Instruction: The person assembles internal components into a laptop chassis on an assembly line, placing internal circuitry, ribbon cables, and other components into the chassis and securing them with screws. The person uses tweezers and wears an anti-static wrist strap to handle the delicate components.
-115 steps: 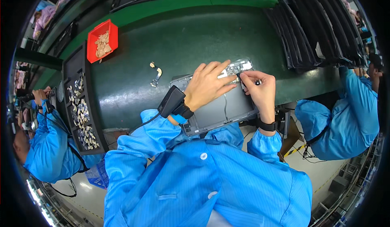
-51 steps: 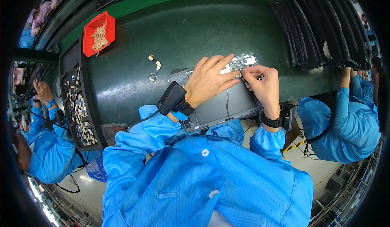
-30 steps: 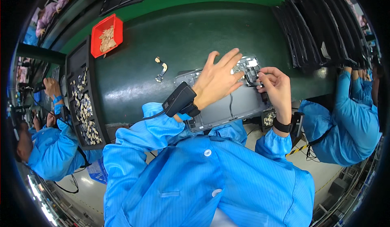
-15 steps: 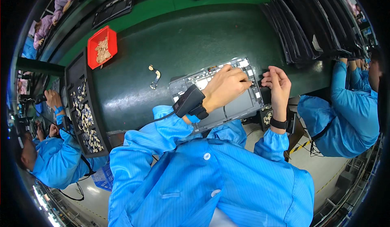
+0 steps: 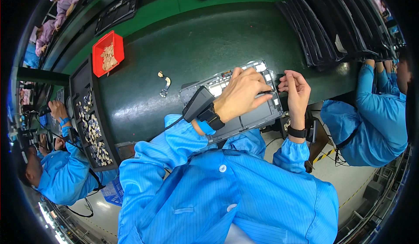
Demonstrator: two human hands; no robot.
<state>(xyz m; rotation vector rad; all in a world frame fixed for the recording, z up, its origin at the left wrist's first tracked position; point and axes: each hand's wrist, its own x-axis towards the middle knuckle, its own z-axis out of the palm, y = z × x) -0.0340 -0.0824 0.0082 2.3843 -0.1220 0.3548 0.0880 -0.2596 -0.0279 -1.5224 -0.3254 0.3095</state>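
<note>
An opened tablet (image 5: pixel 257 117) lies tilted at the near edge of the table, its circuit parts and grey inner plate showing. My left hand (image 5: pixel 244 93) reaches across it, with thumb and forefinger closing near the tablet's right edge. A small dark bit shows between those fingertips, too small to name. Just beyond that edge, my right hand (image 5: pixel 297 91) is raised with its fingers curled together near the thumb; whatever they may hold is hidden. A loose flex cable (image 5: pixel 165 86) rests on the table left of the tablet.
At the left stand a red bin (image 5: pixel 95 58) with tan pieces and a black tray (image 5: pixel 114 150) of small flex parts. Black panels (image 5: pixel 323 25) are stacked at the far right. Co-workers in blue sit on both sides; one's hand (image 5: pixel 58 110) shows at left.
My left thumb has come out from under the hand and sits lower, farther from the forefinger. My right hand has barely shifted. The flex cable lies where it was.
</note>
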